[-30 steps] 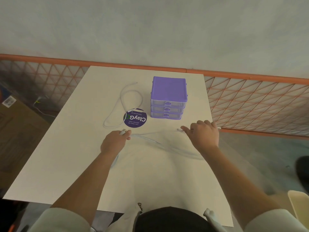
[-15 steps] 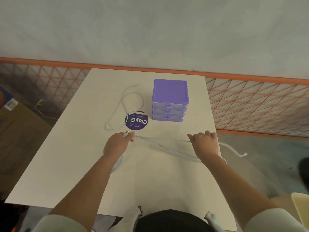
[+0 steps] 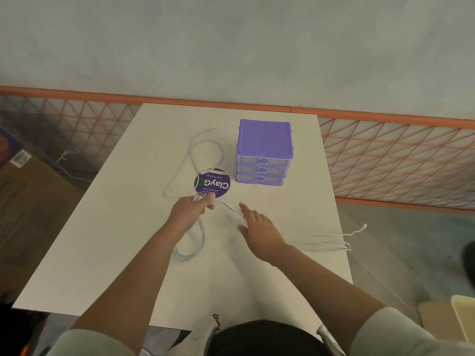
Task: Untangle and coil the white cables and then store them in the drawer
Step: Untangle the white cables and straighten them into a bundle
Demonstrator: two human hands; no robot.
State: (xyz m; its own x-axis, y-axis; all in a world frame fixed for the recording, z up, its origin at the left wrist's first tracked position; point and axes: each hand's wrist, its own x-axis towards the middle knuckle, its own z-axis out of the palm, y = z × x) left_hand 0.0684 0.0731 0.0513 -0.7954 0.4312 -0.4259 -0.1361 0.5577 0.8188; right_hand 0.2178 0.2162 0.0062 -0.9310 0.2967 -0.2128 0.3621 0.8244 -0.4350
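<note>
On the white surface (image 3: 128, 240), below the purple drawer unit (image 3: 263, 152) at centre frame, our left hand (image 3: 189, 213) pinches the limp, light white cables (image 3: 191, 249) near their plugs, the best grip, while our right hand (image 3: 259, 231) lies flat, holding nothing.

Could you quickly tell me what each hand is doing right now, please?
Left hand: pinching the white cables' connector ends.
Right hand: open, fingers straight over the cables.

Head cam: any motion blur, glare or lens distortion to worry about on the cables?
Head view: soft, even light, no glare on the table. Cable strands trailing over the right edge are smeared and faint; the right hand is slightly soft. The loop beside the drawer unit reads clearly. Wide-angle warp tilts the orange rail.
</note>
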